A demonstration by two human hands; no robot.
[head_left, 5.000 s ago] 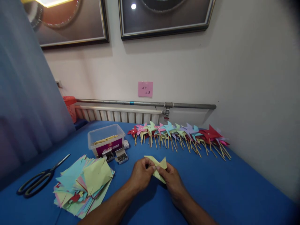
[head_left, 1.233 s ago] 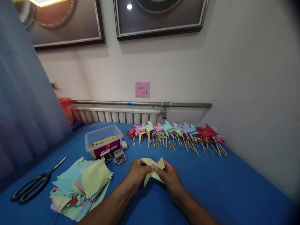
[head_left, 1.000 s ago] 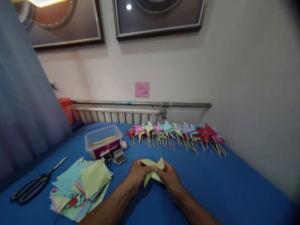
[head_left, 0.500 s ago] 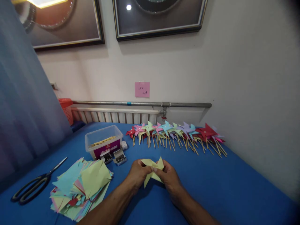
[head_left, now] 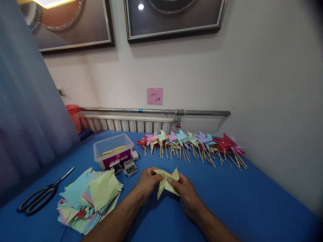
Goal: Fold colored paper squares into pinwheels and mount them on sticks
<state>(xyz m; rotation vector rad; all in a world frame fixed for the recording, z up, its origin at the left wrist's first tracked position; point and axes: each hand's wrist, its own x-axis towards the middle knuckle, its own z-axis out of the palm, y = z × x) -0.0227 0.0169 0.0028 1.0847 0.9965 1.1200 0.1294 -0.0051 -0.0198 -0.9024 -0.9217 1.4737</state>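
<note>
A pale yellow paper pinwheel [head_left: 165,183] is held up between my two hands, over the front middle of the blue-covered table. My left hand [head_left: 149,181] pinches its left side, thumb on the near face. On the right, my right hand [head_left: 184,188] grips the other side, its thumb tip close to the centre. No stick shows on this pinwheel. Left of my left forearm lies a heap of coloured paper pieces [head_left: 103,190]. Beyond it stand two small open boxes of metal pins, one of them the nearer pin box [head_left: 130,169].
Scissors [head_left: 47,193] lie at the far left. A clear plastic tub [head_left: 113,154] holds thin wooden sticks. Finished pinwheels on sticks [head_left: 181,137] lie in a row along the back. Behind the table are a radiator [head_left: 126,122], a pipe [head_left: 126,110] and a wall; a curtain [head_left: 32,94] hangs left.
My thumbs have moved apart from the pinwheel's centre, the left one toward the upper left blade. The whole scene has shifted slightly right in view.
</note>
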